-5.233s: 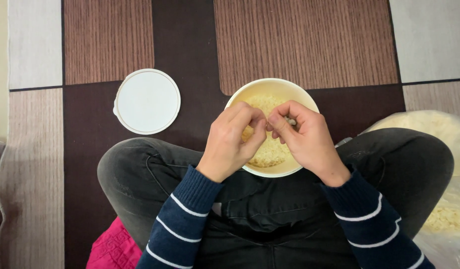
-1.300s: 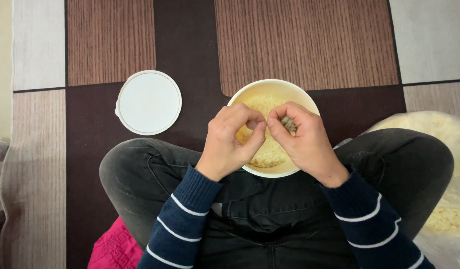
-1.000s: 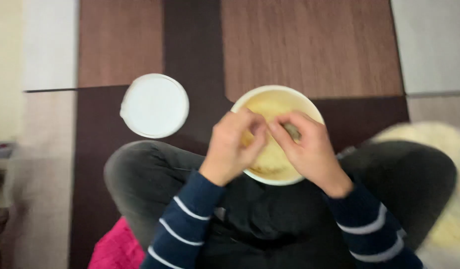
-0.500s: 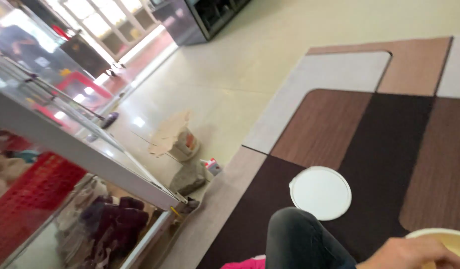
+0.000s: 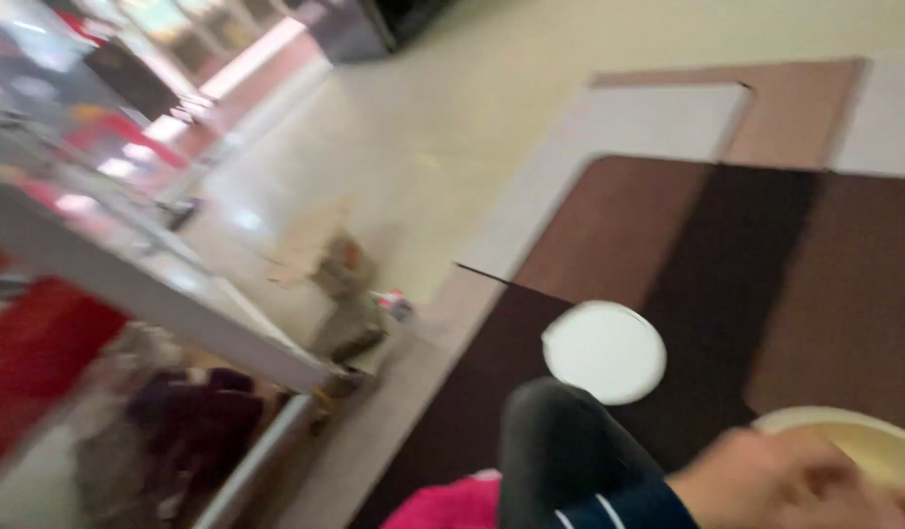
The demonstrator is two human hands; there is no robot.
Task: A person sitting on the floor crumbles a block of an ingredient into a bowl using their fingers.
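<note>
The left hand [image 5: 766, 480] sits at the lower right edge of the view, badly smeared by camera motion, held over the near rim of the cream bowl [image 5: 844, 426]; its fingers look curled inward, but whether they pinch anything from the bowl I cannot tell. The right hand is barely a blur at the bottom right corner, if it shows at all, so its grip cannot be judged. The bowl rests on the dark brown panel of the patterned rug [image 5: 727, 245], just in front of the person's knee [image 5: 560, 441] in dark trousers, with a striped navy cuff [image 5: 619, 509] below the hand. As for progress, the bowl's pale inside shows only in part and its contents are hidden, so how much is worked through and how much remains cannot be read here; the work looks to be in mid-course, with a hand at the bowl. The round white lid [image 5: 604, 351] lies flat on the rug, apart from the bowl. Farther out lie a pink cloth [image 5: 452, 504], the pale floor [image 5: 443, 127] and a blurred glass counter [image 5: 129, 284].
</note>
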